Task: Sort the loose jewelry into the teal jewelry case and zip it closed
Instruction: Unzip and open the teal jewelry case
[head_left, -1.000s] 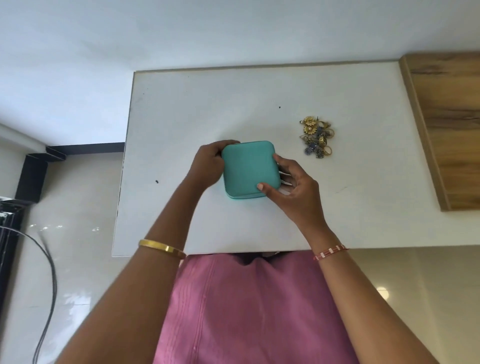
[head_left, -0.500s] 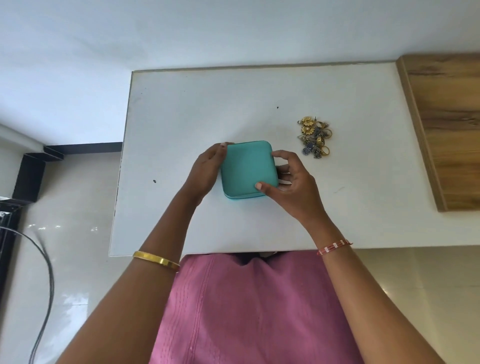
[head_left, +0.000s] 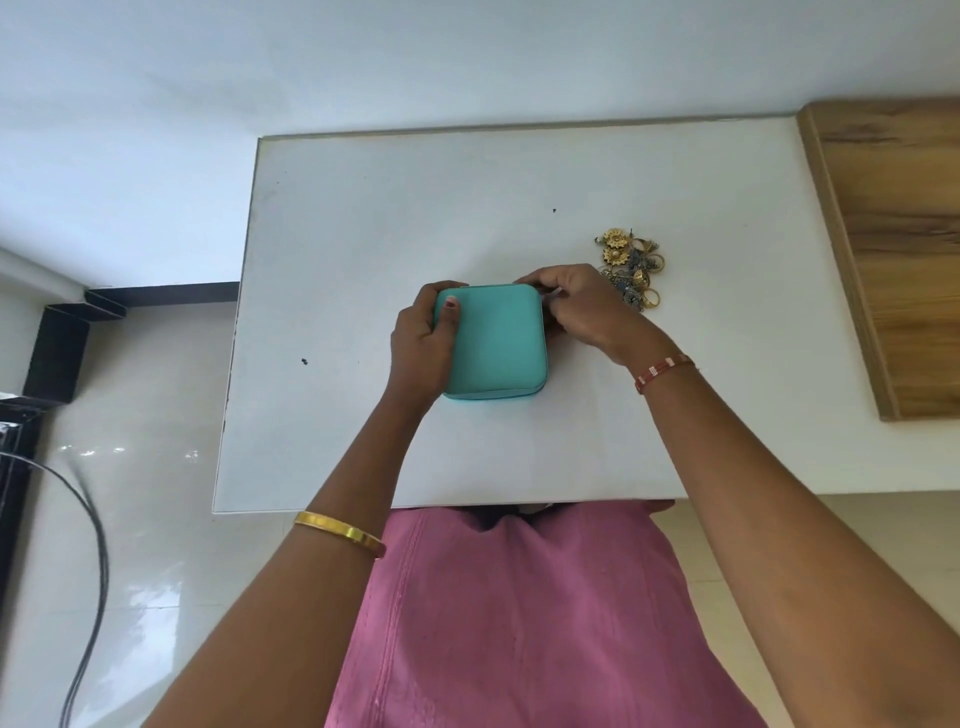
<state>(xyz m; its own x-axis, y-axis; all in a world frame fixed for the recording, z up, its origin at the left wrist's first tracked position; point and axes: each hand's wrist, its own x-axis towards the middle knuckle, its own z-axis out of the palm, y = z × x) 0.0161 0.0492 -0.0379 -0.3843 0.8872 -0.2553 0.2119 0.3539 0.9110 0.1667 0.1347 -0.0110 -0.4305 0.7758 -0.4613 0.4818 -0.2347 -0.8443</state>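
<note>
Teal jewelry case (head_left: 493, 343) closed, jewelry (head_left: 631, 267) outside.

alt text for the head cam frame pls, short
Both hands work a closed teal jewelry case on a white table: the left hand grips its left side, the right hand pinches at its far right corner. A pile of loose jewelry lies to the right.
</note>
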